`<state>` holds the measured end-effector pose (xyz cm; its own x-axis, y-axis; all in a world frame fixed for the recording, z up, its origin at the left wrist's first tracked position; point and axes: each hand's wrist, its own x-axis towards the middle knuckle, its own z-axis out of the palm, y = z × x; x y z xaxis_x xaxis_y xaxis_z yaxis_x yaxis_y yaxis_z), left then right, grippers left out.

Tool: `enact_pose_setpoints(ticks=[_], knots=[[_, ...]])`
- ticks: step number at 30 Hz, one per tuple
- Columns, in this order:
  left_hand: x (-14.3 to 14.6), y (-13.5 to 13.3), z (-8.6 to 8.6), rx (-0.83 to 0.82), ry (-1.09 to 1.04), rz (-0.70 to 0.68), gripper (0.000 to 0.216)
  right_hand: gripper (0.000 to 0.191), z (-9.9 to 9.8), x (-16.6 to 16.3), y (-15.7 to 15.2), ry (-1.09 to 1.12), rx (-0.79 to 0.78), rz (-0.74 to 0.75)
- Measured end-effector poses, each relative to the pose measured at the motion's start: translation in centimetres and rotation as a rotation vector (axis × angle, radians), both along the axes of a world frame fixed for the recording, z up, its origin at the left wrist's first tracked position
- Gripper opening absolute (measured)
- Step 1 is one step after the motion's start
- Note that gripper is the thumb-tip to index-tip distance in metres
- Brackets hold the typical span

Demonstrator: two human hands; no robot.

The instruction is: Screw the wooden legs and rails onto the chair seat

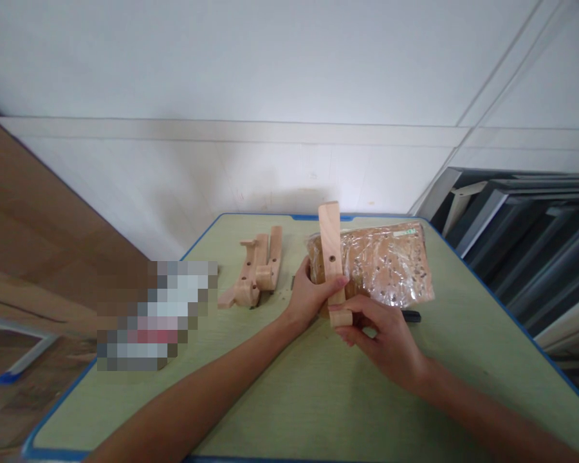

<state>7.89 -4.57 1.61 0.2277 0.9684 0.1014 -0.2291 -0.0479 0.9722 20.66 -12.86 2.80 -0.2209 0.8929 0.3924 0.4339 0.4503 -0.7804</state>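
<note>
A pale wooden bar point(330, 235) with a dark hole stands nearly upright over the table, tilted a little. My left hand point(311, 289) is closed around its lower part, thumb across the front. At the bar's bottom end, my right hand point(383, 331) pinches a short rounded wooden piece point(341, 318). Whether that piece is joined to the bar, I cannot tell. Behind both hands lies a clear plastic bag point(386, 263) with many wooden parts with holes inside. To the left, several similar wooden pieces point(255, 270) rest together on the table.
The green table point(289, 399) has a blue edge. A black object point(412, 316) lies beside my right hand, partly hidden. A blurred-out item point(166, 315) is at the table's left side. Dark panels point(535, 225) lean at right, a brown board point(53, 238) stands at left, and a white wall is behind.
</note>
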Motion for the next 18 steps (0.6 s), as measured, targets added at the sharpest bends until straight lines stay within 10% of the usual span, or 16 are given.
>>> enact_pose_setpoints(ticks=[18], knots=[[-0.4, 0.5, -1.1, 0.047, -0.039, -0.008, 0.054, 0.011, 0.8, 0.0, -0.1, -0.062, 0.072, -0.048]])
